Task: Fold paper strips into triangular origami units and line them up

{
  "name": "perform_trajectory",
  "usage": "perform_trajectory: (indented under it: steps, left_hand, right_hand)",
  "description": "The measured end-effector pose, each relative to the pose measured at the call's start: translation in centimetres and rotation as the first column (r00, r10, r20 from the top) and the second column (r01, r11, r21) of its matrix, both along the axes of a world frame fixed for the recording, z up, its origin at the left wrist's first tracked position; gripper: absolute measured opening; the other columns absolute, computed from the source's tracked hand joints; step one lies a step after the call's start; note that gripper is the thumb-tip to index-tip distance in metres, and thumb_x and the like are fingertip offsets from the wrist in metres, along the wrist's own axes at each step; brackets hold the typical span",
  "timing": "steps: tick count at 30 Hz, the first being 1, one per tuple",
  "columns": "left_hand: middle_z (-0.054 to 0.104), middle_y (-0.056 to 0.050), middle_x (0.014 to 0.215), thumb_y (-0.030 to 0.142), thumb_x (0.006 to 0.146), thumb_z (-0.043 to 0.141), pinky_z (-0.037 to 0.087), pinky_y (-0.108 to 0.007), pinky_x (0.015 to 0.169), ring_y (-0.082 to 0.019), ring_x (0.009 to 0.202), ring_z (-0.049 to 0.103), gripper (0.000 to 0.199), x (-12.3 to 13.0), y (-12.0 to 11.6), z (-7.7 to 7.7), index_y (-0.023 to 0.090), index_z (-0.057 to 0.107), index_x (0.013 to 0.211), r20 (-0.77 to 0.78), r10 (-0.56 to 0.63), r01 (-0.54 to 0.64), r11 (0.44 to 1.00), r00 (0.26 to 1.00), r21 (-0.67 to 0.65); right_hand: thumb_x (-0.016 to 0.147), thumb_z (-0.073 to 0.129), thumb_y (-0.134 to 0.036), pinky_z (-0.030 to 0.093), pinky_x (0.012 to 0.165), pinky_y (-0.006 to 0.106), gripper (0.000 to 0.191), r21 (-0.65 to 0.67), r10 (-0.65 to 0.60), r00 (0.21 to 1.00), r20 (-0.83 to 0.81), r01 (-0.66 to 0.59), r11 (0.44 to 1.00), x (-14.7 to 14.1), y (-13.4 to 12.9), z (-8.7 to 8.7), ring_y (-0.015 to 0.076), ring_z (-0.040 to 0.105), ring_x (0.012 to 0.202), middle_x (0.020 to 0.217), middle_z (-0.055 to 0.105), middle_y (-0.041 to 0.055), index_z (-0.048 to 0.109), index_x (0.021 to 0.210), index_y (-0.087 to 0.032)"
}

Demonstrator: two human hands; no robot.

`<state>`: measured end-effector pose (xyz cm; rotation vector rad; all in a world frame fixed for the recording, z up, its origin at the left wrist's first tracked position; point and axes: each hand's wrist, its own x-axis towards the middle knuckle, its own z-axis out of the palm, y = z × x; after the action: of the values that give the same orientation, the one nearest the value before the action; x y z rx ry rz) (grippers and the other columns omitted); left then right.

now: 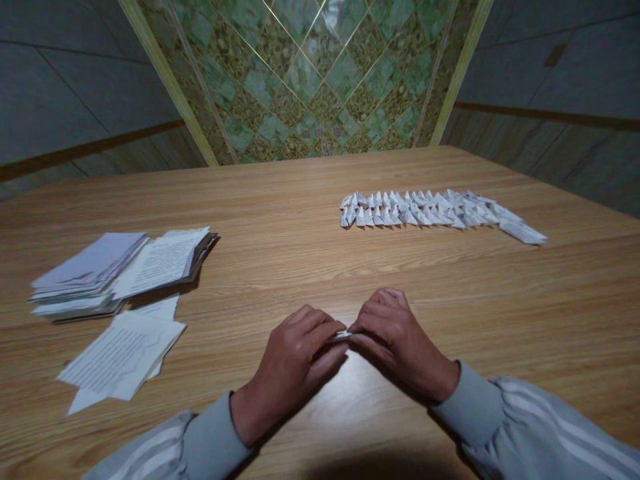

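Observation:
A small piece of folded white paper (342, 335) is pinched between my two hands, just above the wooden table (260, 253). My left hand (300, 350) grips its left end, with the thumb below and the fingers over the top. The other end sits in the closed fingers of my right hand (395, 337). Most of the paper is hidden behind the fingers, so its full shape does not show. Both hands nearly touch each other at the fingertips.
Folded paper boats (425, 210) stand in two rows at the back right. To the left lie a thick stack of paper (90, 267), an overlapping pile of printed pages (165, 260) and loose printed sheets (120, 357). A green tiled wall (320, 87) rises behind the table.

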<state>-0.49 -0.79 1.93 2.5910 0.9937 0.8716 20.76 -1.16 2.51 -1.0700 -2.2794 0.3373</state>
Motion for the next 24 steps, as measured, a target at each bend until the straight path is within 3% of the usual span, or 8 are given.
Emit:
perform_trajectory:
  steps: [6, 13, 15, 20, 24]
  left_hand:
    - [0.063, -0.003, 0.067, 0.027, 0.098, 0.057, 0.041, -0.026, 0.059, -0.015, 0.064, 0.056, 0.024, -0.1, -0.3, 0.5, 0.018, 0.076, 0.086, 0.163, -0.039, 0.073, 0.976, 0.986, -0.206]
    - [0.070, -0.003, 0.069, 0.023, 0.087, 0.069, 0.044, -0.024, 0.060, -0.015, 0.064, 0.063, 0.013, -0.6, 0.4, 0.7, 0.019, 0.079, 0.080, 0.257, 0.102, 0.059, 0.832, 0.961, -0.552]
    - [0.071, -0.003, 0.070, 0.022, 0.087, 0.068, 0.045, -0.024, 0.060, -0.015, 0.065, 0.064, 0.014, -0.9, 0.5, 0.9, 0.019, 0.079, 0.079, 0.286, 0.124, 0.068, 0.812, 0.950, -0.579]
    - [0.068, -0.004, 0.067, 0.026, 0.088, 0.067, 0.043, -0.025, 0.058, -0.016, 0.064, 0.062, 0.017, -1.1, 0.5, 1.3, 0.018, 0.079, 0.079, 0.304, 0.110, 0.084, 0.824, 0.946, -0.561]
    - [0.071, -0.005, 0.073, 0.027, 0.089, 0.065, 0.045, -0.026, 0.062, -0.017, 0.068, 0.063, 0.018, -0.9, 0.6, 1.3, 0.019, 0.079, 0.081, 0.310, 0.148, 0.084, 0.775, 0.939, -0.626]
  right_hand:
    - [0.097, 0.060, -0.035, 0.034, 0.083, 0.036, 0.024, -0.142, 0.084, 0.988, -0.127, -0.101, 0.985, 0.4, -0.2, 0.3, 0.0180, 0.055, 0.083, 0.074, 0.065, 0.0004, 0.068, 0.082, -0.020]
    - [0.096, 0.063, -0.038, 0.037, 0.074, 0.032, 0.025, -0.258, 0.059, 0.973, -0.222, -0.117, 0.959, 0.6, 0.2, 0.3, 0.0171, 0.058, 0.078, 0.071, 0.067, 0.0006, 0.073, 0.080, -0.020]
    - [0.096, 0.063, -0.037, 0.037, 0.073, 0.032, 0.025, -0.271, 0.055, 0.970, -0.238, -0.121, 0.955, 0.6, 0.3, 0.5, 0.0168, 0.058, 0.077, 0.071, 0.066, 0.0005, 0.073, 0.080, -0.020]
    - [0.093, 0.067, -0.029, 0.038, 0.073, 0.031, 0.013, -0.295, 0.056, 0.974, -0.220, -0.121, 0.948, 0.4, 0.2, 0.6, 0.0165, 0.057, 0.078, 0.073, 0.066, -0.0003, 0.072, 0.084, -0.021]
    - [0.092, 0.067, -0.024, 0.038, 0.073, 0.031, 0.010, -0.288, 0.026, 0.978, -0.208, -0.087, 0.954, 0.3, 0.2, 0.7, 0.0167, 0.056, 0.078, 0.073, 0.064, -0.0006, 0.069, 0.083, -0.020]
